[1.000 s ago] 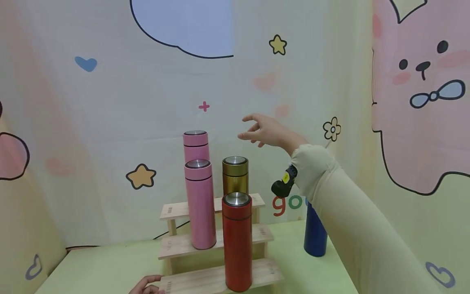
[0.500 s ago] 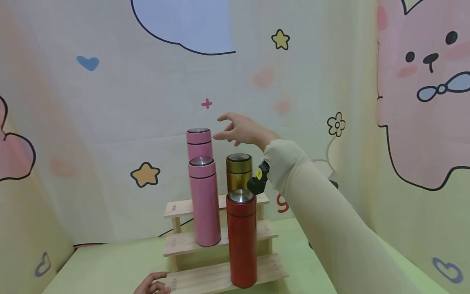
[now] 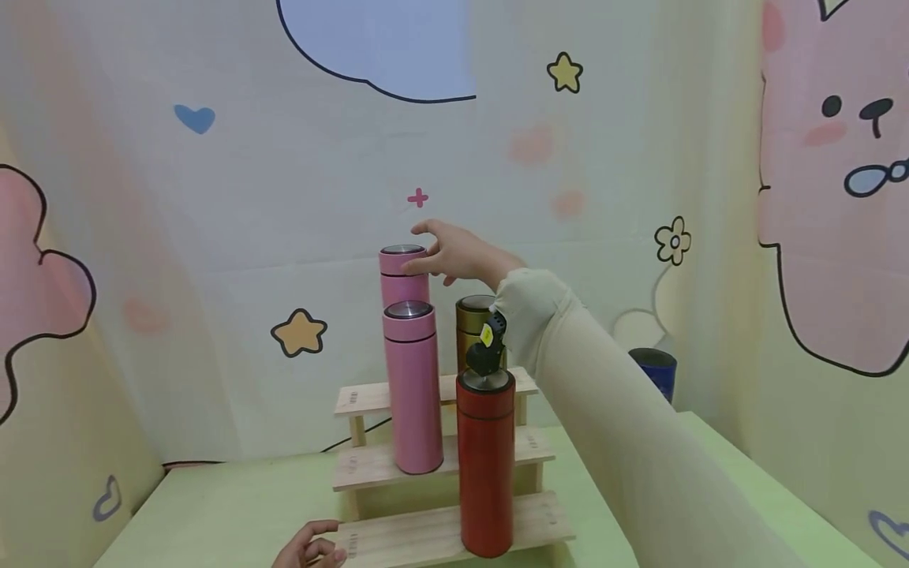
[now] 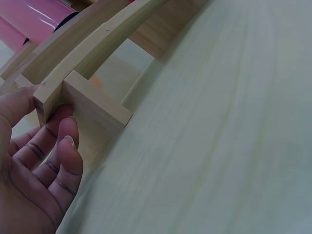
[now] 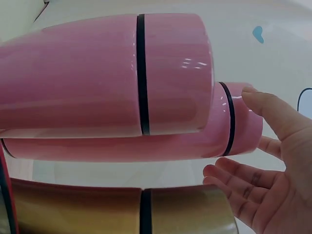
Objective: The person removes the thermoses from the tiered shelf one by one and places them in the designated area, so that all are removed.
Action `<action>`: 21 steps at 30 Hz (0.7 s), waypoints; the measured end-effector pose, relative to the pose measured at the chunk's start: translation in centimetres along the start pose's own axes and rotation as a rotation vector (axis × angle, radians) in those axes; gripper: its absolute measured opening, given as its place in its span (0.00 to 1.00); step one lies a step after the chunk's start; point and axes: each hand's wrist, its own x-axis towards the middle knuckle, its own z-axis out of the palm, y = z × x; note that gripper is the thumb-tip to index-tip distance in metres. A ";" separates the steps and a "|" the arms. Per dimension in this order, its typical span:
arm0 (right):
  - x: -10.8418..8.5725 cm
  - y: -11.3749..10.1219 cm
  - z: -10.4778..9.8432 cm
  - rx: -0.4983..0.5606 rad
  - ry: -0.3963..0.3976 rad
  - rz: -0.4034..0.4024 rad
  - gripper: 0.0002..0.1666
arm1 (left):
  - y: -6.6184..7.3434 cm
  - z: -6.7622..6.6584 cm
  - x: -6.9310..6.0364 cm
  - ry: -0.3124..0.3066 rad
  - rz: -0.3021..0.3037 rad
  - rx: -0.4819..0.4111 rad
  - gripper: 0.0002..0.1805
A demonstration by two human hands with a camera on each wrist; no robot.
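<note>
My right hand (image 3: 463, 252) is at the cap of the back pink thermos (image 3: 402, 292), which stands on the top step of a wooden stepped stand (image 3: 405, 538). In the right wrist view the thumb overlaps that cap, with the other fingers spread beside it; whether they touch cannot be told. A second pink thermos (image 3: 414, 402) stands upright on the middle step, partly hiding the back one. Down at the lowest step, my left hand (image 4: 41, 165) grips the end of the board, thumb and fingers about its edge.
A red thermos (image 3: 486, 481) stands on the lowest step. Behind it, a gold thermos (image 3: 470, 319) is partly covered by the wrist camera (image 3: 486, 355). To the right, a blue thermos (image 3: 656, 369) shows past my sleeve. A patterned curtain (image 3: 319, 197) backs the pale green table (image 3: 213, 505).
My right hand has moved left, from above the gold thermos to the back pink thermos's cap. The left hand stays at the stand's lowest board. The view has shifted slightly.
</note>
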 end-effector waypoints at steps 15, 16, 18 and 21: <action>1.1 -0.3 1.7 -0.093 0.010 0.002 0.40 | 0.1 -0.1 0.0 -0.007 -0.013 -0.026 0.45; 1.1 -0.3 1.7 -0.090 0.017 0.002 0.41 | 0.1 -0.1 0.1 -0.008 -0.015 -0.032 0.46; 1.1 -0.3 1.8 -0.072 0.028 0.008 0.42 | 0.0 -0.2 0.2 -0.016 -0.019 -0.045 0.46; 1.1 -0.1 1.9 -0.025 0.038 0.021 0.42 | -0.2 -0.3 0.3 -0.032 -0.009 -0.049 0.47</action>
